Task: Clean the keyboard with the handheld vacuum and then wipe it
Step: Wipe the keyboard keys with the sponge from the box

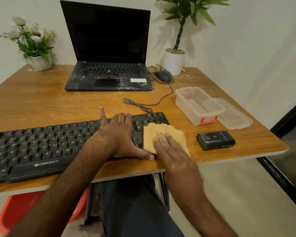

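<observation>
On the table [41,103], the keyboard [41,147] lies in front, the laptop [108,48] behind it, the open container [198,106] to the right, and the cloth [162,134] on the keyboard's right end.

Black keyboard [41,147], tan cloth [162,134], wood-grain brown table [50,100].

The black Zebronics keyboard [41,146] lies flat and askew, yellow legends on its keys. A tan cloth [161,128] is spread over its right end. The boxy black handheld vacuum [215,140] lies flat further right, apart from both

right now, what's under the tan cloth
The cloth covers the right end of the keyboard and some table; the right hand presses on top. The keys beneath are hidden.
</observation>
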`<state>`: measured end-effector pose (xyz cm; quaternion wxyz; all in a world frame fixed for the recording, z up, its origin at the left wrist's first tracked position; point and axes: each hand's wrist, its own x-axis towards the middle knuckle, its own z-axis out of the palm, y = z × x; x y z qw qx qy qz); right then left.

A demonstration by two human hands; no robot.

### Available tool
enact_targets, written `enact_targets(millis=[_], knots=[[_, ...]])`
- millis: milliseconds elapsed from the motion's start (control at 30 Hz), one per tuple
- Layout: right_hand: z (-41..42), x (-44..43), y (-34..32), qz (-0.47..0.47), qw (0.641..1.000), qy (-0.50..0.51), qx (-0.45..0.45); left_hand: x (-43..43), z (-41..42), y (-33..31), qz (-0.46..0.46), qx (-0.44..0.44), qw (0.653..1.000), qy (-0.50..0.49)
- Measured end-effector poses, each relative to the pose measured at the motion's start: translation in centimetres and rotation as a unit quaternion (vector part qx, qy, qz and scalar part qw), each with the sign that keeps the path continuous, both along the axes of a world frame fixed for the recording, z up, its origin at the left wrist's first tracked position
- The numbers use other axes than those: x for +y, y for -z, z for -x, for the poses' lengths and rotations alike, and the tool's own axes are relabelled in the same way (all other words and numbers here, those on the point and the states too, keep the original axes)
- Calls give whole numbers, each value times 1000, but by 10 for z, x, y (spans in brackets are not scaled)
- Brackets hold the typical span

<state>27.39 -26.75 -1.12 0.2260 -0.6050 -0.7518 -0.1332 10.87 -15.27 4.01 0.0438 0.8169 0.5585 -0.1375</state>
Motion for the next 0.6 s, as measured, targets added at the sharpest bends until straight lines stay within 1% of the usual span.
enact_targets(millis=[67,167,200,267,300,367,400,467,533,600], knots=[[8,4,-15,38,999,-30,-12,0,0,0,-5,4,1000,3],[4,44,-46,100,995,-1,16,-1,-2,-2,-4,12,1000,2],[4,61,-52,114,993,12,12,-1,-4,-3,-4,14,1000,1],[3,98,-59,119,993,11,4,0,-5,-4,0,17,1000,-6],[2,109,-61,125,992,3,27,0,-4,-5,4,17,1000,-10],[0,116,-59,144,988,-18,51,0,-4,-5,8,13,1000,-16],[-1,109,-56,147,988,-25,35,1,-4,-5,11,13,1000,-17],[-7,83,-44,117,991,-59,-3,1,-4,-4,17,17,1000,-16],[-12,52,-32,70,993,-97,-8,2,-4,-3,18,24,999,-13],[-19,34,-19,26,995,-99,-19,2,-5,-4,20,29,999,-12]])
